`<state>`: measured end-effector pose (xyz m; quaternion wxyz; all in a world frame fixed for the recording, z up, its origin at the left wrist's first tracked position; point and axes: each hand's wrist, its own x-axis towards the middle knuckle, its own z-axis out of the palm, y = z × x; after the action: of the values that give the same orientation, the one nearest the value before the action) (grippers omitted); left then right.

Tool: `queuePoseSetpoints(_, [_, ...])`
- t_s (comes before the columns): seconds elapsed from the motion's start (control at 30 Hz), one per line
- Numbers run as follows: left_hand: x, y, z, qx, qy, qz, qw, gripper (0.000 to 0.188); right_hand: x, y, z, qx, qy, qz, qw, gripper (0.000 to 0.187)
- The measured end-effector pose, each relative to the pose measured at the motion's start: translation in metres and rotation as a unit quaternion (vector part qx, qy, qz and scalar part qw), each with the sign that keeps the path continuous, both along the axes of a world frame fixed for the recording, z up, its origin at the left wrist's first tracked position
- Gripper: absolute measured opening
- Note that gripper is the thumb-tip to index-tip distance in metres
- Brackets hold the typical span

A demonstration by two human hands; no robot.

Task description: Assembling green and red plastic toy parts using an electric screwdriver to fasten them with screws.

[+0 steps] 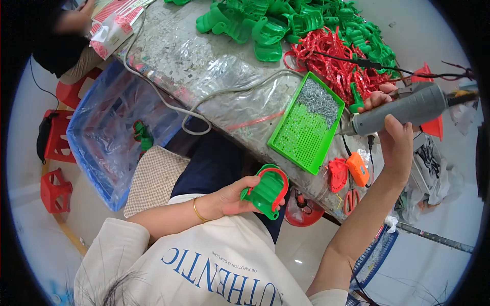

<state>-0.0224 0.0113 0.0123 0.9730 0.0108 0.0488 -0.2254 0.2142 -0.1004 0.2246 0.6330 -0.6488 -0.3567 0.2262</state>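
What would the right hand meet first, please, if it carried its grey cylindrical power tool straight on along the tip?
The right hand, with the grey cylindrical power tool leading, would probably meet the bright green rectangular tray at its rim; depth is unclear, so the tip may pass above.

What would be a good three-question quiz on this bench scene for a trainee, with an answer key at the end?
1. Which hand holds the grey power tool?

2. True or false: the left hand is empty.

3. What covers the far end of the bright green tray?
a) red straps
b) small silvery metal pieces
c) blue beads

Key:
1. The right hand.
2. False: it holds a green plastic piece with a curved red strip on it.
3. b
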Motion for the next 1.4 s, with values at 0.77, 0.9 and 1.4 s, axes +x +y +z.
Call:
queuePoseSetpoints(0.77, [0.007,0.002,-0.007,-0.010,0.054,0.040,0.998,0.063,-0.055,0.032,-0.146,0.149,-0.008,-0.329,0.932,0.017])
queuePoseSetpoints(0.9, [0.007,0.006,-0.006,0.001,0.041,0.034,0.999,0.063,-0.055,0.036,-0.149,0.138,-0.025,-0.334,0.932,0.016])
queuePoseSetpoints(1.4, [0.008,0.006,-0.013,-0.012,0.046,0.043,0.998,0.059,-0.056,0.037,-0.155,0.139,-0.029,-0.336,0.931,0.013])
